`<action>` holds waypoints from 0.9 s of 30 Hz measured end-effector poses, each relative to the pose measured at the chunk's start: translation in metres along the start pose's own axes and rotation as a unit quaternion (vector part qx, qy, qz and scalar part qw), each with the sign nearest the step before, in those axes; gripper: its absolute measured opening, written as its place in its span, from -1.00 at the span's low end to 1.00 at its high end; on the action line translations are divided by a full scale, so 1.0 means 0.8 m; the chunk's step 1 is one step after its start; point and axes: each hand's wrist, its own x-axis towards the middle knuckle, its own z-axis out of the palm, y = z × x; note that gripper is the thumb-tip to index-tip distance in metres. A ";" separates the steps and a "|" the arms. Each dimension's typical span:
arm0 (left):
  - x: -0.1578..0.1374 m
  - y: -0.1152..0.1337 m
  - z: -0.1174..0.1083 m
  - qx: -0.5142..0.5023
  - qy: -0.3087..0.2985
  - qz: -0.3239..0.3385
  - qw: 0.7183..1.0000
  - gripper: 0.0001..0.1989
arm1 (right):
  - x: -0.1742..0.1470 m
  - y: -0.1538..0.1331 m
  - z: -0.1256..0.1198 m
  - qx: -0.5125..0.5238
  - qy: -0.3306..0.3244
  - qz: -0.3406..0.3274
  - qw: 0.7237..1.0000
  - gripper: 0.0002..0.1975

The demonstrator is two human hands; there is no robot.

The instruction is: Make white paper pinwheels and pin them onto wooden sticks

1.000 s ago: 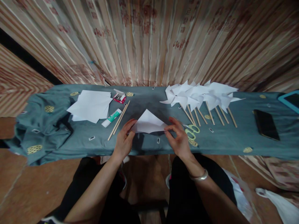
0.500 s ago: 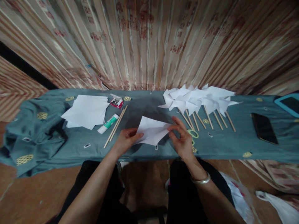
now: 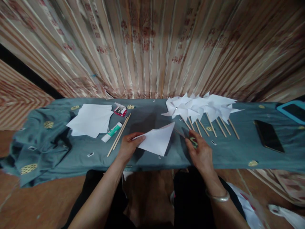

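My left hand pinches the left edge of a white sheet of paper, which is raised off the cloth and tilted. To the right, my right hand is closed around scissors with green handles. Their blades point left toward the paper's right side and look apart from it. Beyond my right hand lie several white paper pinwheels on wooden sticks, overlapping in a row.
Left on the teal cloth lie a stack of white paper, a small red-and-white box of metal pins, a glue stick and two wooden sticks. A black phone and a blue-framed device lie right. Curtains hang behind.
My right hand has let go of the paper, moved right and picked up the scissors from the cloth. The paper has tilted in my left hand. The view has shifted slightly.
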 end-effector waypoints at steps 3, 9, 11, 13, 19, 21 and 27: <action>0.004 0.003 -0.005 -0.059 0.044 0.026 0.997 -0.61 | -0.014 0.025 -0.013 -0.120 -0.034 -0.037 0.992 -0.60; 0.009 0.011 -0.004 -0.105 0.097 0.081 0.986 -0.62 | -0.024 0.038 -0.014 -0.208 -0.081 -0.072 0.972 -0.64; 0.010 0.013 -0.004 -0.100 0.109 0.095 0.984 -0.65 | -0.021 0.035 -0.015 -0.219 -0.101 -0.071 0.968 -0.64; 0.011 0.016 -0.005 -0.088 0.115 0.110 0.983 -0.68 | -0.019 0.031 -0.018 -0.220 -0.129 -0.056 0.965 -0.63; 0.016 0.024 -0.016 -0.075 0.129 0.152 0.977 -0.74 | -0.015 0.009 -0.028 -0.016 -0.182 0.092 0.979 -0.68; 0.020 0.027 -0.020 -0.077 0.142 0.168 0.972 -0.75 | -0.007 -0.008 -0.027 0.128 -0.181 0.160 0.962 -0.62; 0.027 0.030 -0.017 -0.195 0.135 0.152 0.960 -0.71 | 0.036 -0.070 0.003 0.461 -0.220 0.304 0.804 -0.45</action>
